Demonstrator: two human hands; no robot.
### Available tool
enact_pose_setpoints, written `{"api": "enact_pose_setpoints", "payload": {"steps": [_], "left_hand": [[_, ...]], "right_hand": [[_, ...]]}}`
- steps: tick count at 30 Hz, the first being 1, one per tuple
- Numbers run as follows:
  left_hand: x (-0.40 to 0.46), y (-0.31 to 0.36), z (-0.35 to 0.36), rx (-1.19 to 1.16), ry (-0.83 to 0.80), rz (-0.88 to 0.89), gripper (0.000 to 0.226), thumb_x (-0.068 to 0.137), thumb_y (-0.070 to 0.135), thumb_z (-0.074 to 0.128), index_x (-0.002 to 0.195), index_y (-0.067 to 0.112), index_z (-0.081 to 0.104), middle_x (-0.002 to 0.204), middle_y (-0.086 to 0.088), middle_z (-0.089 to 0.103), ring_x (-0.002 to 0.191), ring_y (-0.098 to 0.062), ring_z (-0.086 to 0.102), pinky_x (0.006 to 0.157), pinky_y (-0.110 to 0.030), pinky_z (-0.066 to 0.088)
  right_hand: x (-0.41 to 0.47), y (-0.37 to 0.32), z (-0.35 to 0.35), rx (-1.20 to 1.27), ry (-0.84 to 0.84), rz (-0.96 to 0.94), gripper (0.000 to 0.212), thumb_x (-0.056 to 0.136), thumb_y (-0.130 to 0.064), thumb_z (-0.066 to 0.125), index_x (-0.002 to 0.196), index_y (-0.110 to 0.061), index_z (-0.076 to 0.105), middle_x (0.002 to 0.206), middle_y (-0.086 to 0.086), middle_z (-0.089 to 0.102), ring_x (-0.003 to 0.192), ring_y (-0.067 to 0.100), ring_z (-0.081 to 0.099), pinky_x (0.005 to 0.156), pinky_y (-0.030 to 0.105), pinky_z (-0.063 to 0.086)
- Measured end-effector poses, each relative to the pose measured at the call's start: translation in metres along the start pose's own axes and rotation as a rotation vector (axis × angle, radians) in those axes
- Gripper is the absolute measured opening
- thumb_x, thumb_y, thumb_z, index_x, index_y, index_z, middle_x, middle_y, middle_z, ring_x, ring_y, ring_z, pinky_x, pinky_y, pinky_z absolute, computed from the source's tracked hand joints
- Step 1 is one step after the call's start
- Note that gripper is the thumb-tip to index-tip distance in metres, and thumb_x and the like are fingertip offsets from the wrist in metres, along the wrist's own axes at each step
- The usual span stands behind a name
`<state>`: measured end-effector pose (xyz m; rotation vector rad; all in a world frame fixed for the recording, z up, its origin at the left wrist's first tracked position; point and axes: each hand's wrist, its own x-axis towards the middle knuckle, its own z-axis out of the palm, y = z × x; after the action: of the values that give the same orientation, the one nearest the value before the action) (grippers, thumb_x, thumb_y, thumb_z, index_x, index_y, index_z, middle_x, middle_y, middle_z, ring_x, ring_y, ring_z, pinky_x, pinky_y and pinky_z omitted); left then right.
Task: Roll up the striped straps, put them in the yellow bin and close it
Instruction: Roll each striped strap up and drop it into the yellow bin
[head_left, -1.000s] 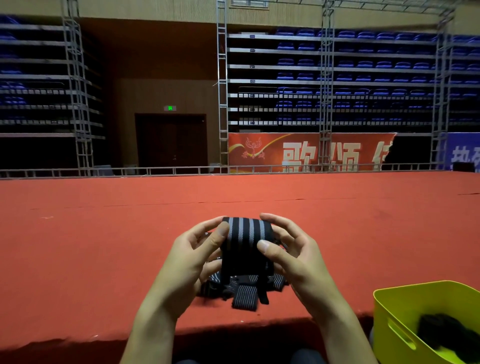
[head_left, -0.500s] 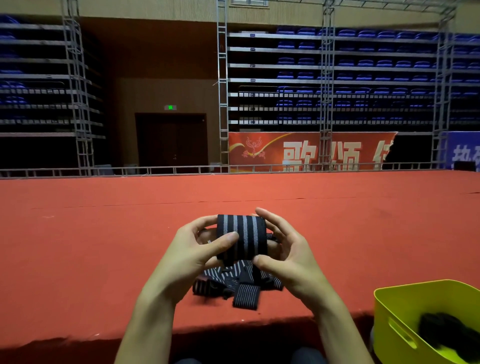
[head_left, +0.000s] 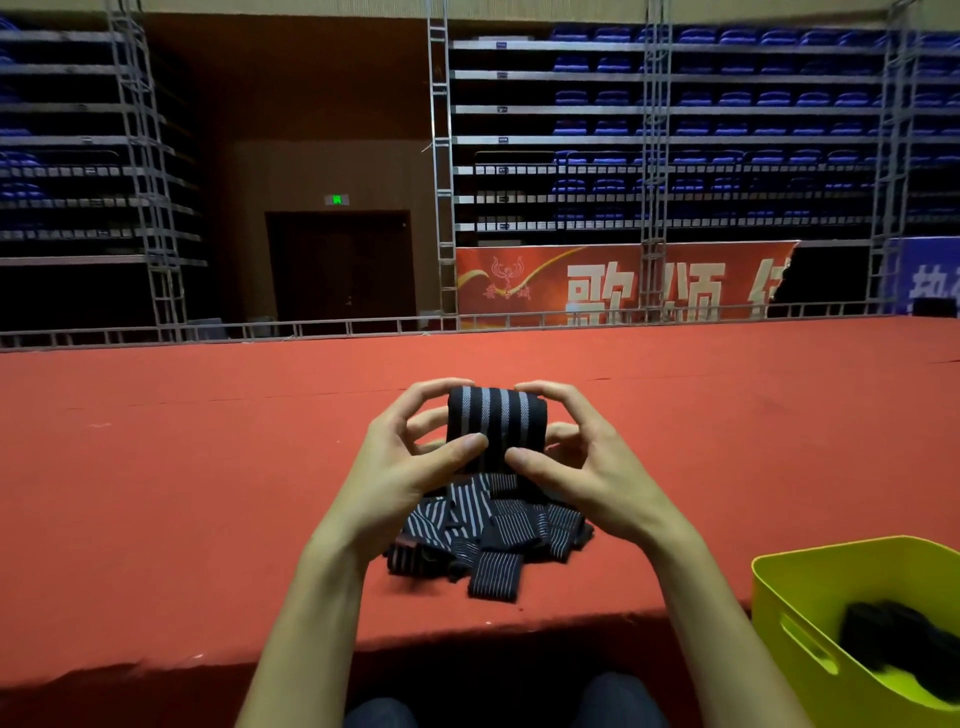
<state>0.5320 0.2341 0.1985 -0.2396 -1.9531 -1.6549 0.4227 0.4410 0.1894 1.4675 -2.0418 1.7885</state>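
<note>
- Red-carpeted worktop (head_left: 208, 493) runs out ahead of me, w/ empty blue stadium seats (head_left: 727, 98), metal truss and a red banner (head_left: 613, 283) behind it.
- Left hand (head_left: 400, 467) and right hand (head_left: 587, 462) both hold the rolled strap (head_left: 496, 423) between them, raised a little above the worktop. Thumbs press the near face, fingers curl over the top and far side.
- Grip state: both closed around the roll, one per end. I judge that's so the coil can't spring loose while more length gets wound on.
- Roll sits dead centre between the two grips, stripes running away from me; its lower edge meets the thumbs.
- Loose strap pile (head_left: 488, 535) lies directly below the grip on the worktop, near its front edge. A tail seems to run from the roll down into it, but can't tell where one strap ends and the next starts.
- Yellow bin (head_left: 779, 582) is low and to the right of the right grip, well apart, beyond the worktop's edge. Dark bundle (head_left: 893, 639) already inside, prob. a finished roll. No lid in view.
- Step in hand, as I judge it: still winding; plenty left in the pile.
</note>
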Motion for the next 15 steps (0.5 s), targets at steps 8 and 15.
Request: {"api": "enact_pose_setpoints", "payload": {"steps": [8,15], "left_hand": [[0.028,-0.036,0.016,0.31,-0.118,0.073,0.059,0.095,0.02,0.081,0.145,0.034,0.054,0.111,-0.003,0.082,0.103,-0.018,0.08,0.096,-0.044,0.063],[0.059,-0.081,0.082,0.116,-0.185,0.052,0.058,0.096,0.015,0.08,0.146,0.03,0.054,0.12,-0.007,0.08,0.113,-0.024,0.077,0.097,-0.044,0.061]], "right_hand": [[0.006,0.039,-0.029,-0.085,0.047,-0.004,0.059,0.092,-0.021,0.086,0.14,-0.036,0.055,0.101,0.008,0.079,0.091,0.022,0.08,0.078,0.033,0.063],[-0.015,0.062,-0.097,-0.277,0.059,0.08,0.071,0.087,-0.024,0.091,0.143,-0.045,0.052,0.095,-0.002,0.076,0.092,0.018,0.076,0.092,0.05,0.061]]}}
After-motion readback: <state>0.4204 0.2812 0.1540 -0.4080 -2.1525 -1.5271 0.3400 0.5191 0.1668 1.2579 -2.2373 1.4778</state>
